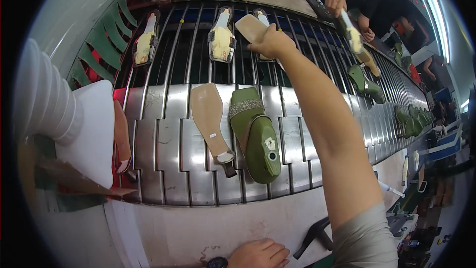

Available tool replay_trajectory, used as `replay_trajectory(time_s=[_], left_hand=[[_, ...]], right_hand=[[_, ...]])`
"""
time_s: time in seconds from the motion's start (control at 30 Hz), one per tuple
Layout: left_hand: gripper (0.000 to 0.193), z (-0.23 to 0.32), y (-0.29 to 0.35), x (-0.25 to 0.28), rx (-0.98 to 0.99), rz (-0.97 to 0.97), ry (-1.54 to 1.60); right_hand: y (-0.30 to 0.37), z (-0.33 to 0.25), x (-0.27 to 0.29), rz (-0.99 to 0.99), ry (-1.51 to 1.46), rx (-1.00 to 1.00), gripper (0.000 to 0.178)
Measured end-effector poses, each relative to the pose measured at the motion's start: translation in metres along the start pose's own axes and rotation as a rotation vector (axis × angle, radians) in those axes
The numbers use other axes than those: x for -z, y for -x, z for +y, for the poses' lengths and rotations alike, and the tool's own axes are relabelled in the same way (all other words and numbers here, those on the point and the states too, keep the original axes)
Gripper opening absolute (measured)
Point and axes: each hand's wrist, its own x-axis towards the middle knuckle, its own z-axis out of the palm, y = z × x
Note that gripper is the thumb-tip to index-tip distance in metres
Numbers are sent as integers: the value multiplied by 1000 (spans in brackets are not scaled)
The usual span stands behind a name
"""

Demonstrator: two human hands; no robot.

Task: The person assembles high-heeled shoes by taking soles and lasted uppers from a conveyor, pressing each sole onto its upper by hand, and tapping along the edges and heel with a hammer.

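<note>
Right hand (274, 44): fingers gripping the held sole (250, 29) by its near edge, seemingly so most of its face stays uncovered.
Held sole: out over the rods (193, 44), partly hiding 1 of 3 cream pieces (222, 42); I cannot tell whether they touch.
Left hand (259, 254): fingers loosely bent, gripping nothing visible, resting at the counter (178, 228), perhaps as support during the long right reach.
Flat sole (206, 109): on the plates (171, 154), just beside the green last (263, 156), probably grouped for easy reach.
Green last: toe end pointing away, leaving its glitter strap (246, 106) exposed.
Black tool (313, 235): on the counter near the right arm, likely kept handy.
</note>
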Motion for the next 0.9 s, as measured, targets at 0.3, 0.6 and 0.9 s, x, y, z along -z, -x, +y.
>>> replay_trajectory(time_s=[0.3,0.6,0.9], left_hand=[[19,0,1,7,-30,50,-2],[51,-3,21,-5,28,78,-101],[90,28,33,24,-452,572,-1014]], right_hand=[[46,-6,30,123,-208,-90,89],[263,46,100,233,-662,-167,84],[592,27,37,-499,-1810,-136,66]])
